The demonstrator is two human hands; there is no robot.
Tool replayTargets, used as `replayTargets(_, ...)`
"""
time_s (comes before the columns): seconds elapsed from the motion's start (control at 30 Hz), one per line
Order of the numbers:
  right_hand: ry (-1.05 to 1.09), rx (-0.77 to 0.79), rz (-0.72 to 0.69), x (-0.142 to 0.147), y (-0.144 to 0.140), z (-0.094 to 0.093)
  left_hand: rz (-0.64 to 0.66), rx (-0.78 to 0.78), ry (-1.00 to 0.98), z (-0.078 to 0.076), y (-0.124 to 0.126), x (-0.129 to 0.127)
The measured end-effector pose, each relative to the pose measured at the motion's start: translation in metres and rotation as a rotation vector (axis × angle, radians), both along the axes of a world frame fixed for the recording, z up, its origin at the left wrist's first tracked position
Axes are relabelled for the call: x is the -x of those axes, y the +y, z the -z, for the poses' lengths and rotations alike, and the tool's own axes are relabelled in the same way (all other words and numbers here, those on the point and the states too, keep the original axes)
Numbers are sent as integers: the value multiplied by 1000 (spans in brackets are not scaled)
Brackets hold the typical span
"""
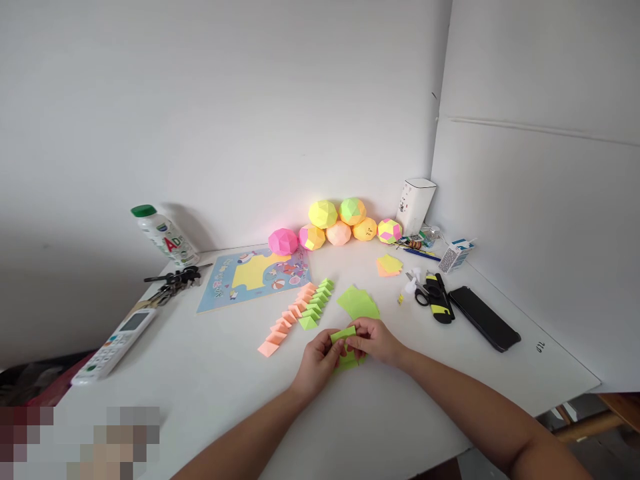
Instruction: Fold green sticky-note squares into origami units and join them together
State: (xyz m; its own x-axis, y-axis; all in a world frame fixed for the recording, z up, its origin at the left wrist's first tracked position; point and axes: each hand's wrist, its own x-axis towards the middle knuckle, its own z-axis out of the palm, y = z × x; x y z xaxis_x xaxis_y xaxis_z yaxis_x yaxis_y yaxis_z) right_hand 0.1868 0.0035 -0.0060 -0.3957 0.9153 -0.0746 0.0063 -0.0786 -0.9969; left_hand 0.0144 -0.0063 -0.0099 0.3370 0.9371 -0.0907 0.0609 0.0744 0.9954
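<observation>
Two hands meet near the front middle of the white surface [210, 393] in the head view, both pinching one folded green paper piece [345, 347]. The left hand [317, 363] grips its left end with fingers curled tight, and the right hand [376, 341] closes on its right end; the piece sits just above the surface between them.

Just behind the hands lies a loose stack of green paper squares [358, 303]. To its left run two slanting rows of folded units, green ones [317, 305] beside orange ones [286, 322], touching along their length. Further back lies a colourful picture sheet [255, 275], and against the wall a cluster of paper balls [336, 227] in pink, yellow, green and orange.

At the right lie black scissors [434, 293], a black phone [484, 317], a small carton [456, 253] and yellow-orange paper squares [389, 265]. At the left lie a white remote control [116, 345], a bunch of keys [173, 281] and a tilted bottle with a green cap [164, 235].

Nothing lies between the hands and the stack.
</observation>
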Motion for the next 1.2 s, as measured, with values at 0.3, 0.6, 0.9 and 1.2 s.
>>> replayTargets(0.3,-26,-11,-1,0,1,1,-14,-17,19,3,0,0)
replayTargets(0.6,-40,-9,16,-1,2,3,-24,-88,63,5,-3,0)
replayTargets(0.9,14,21,-69,-4,3,2,-71,-300,191,8,-5,0)
replayTargets(1.2,-130,-20,-57,1,-1,-2,-111,-778,364,16,-4,1)
